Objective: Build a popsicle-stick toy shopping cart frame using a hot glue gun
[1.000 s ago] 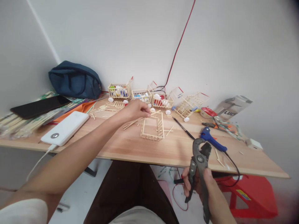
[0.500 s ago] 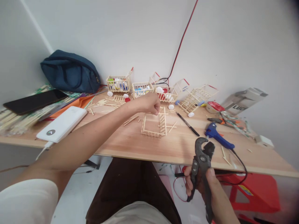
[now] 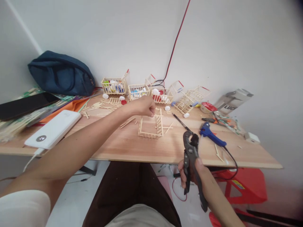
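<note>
My left hand [image 3: 145, 106] is closed above the back of a small open basket frame [image 3: 151, 136] made of thin wooden sticks. Its fingertips are turned away, so whatever they pinch is hidden. In front of the table's near edge, my right hand [image 3: 197, 171] grips a dark pipe cutter [image 3: 190, 150] by its handles, with the hooked jaw pointing up. The jaws overlap the lower end of a black pen [image 3: 181, 122] in the view. A few loose sticks [image 3: 169, 127] lie just right of the basket frame.
Several little stick shopping carts [image 3: 115, 86] line the wall, some filled with bottle caps. A blue glue gun [image 3: 211, 135] lies at right. At left are a white power bank [image 3: 54, 128], a black phone [image 3: 28, 105] and a blue bag [image 3: 62, 74]. Below stands a red stool [image 3: 251, 186].
The view has swung slightly right. My right hand has brought the pipe cutter a little up towards the table and the pen. My left hand stays over the basket frame, still closed.
</note>
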